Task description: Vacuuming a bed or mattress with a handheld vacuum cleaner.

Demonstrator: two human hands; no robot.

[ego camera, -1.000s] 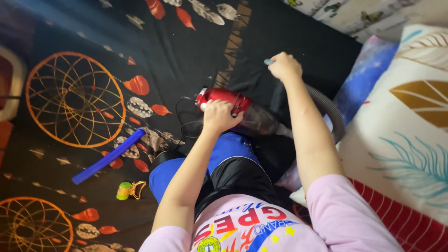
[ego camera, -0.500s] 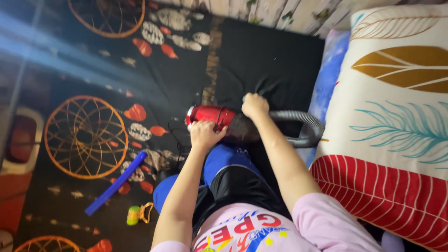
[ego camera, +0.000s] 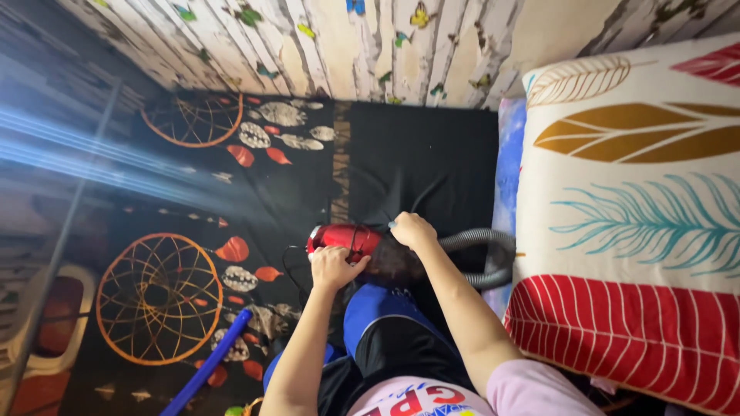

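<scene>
A small red vacuum cleaner (ego camera: 344, 239) lies on a black bed sheet (ego camera: 420, 162) in front of my knees. My left hand (ego camera: 333, 266) is closed on its handle. My right hand (ego camera: 412, 229) grips the end of the grey ribbed hose (ego camera: 482, 238), pressed down on the sheet just beyond the vacuum. The hose curves round to the right and back behind my right arm. A dark cord loops to the left of the vacuum.
A large leaf-patterned pillow (ego camera: 632, 200) fills the right side. A blue tube (ego camera: 206, 362) lies on the sheet at lower left, a small green object (ego camera: 235, 410) beside it. A papered wall (ego camera: 370, 46) bounds the far edge. A plastic chair (ego camera: 42, 323) stands far left.
The view has tilted up, showing the wall. My right hand has drawn the hose end back toward the vacuum. My left hand stays on the handle.
</scene>
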